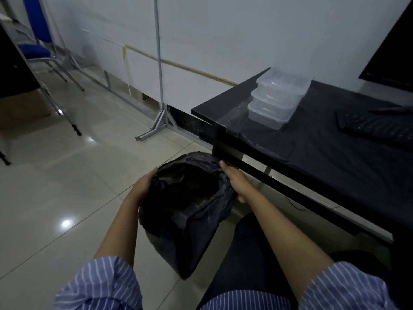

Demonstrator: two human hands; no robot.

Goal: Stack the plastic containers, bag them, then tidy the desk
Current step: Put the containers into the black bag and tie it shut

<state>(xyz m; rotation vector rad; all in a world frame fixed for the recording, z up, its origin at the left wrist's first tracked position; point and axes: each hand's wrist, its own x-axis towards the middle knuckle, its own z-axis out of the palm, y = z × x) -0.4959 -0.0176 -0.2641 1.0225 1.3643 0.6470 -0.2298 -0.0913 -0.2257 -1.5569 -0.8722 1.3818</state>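
A black plastic bag (190, 211) hangs over the floor in front of me, its mouth spread wide. My left hand (143, 186) grips the left rim of the mouth and my right hand (234, 182) grips the right rim, just below the desk corner. A stack of clear plastic containers (279, 97) with lids stands near the left end of the black desk (312, 157), well above and to the right of the bag. The inside of the bag is dark, and I cannot make out any contents.
A black keyboard (375, 126) lies on the desk to the right of the stack, below a dark monitor (393, 57). A metal stand (159, 121) rises from the tiled floor beside the white wall. A blue chair (35, 52) stands far left.
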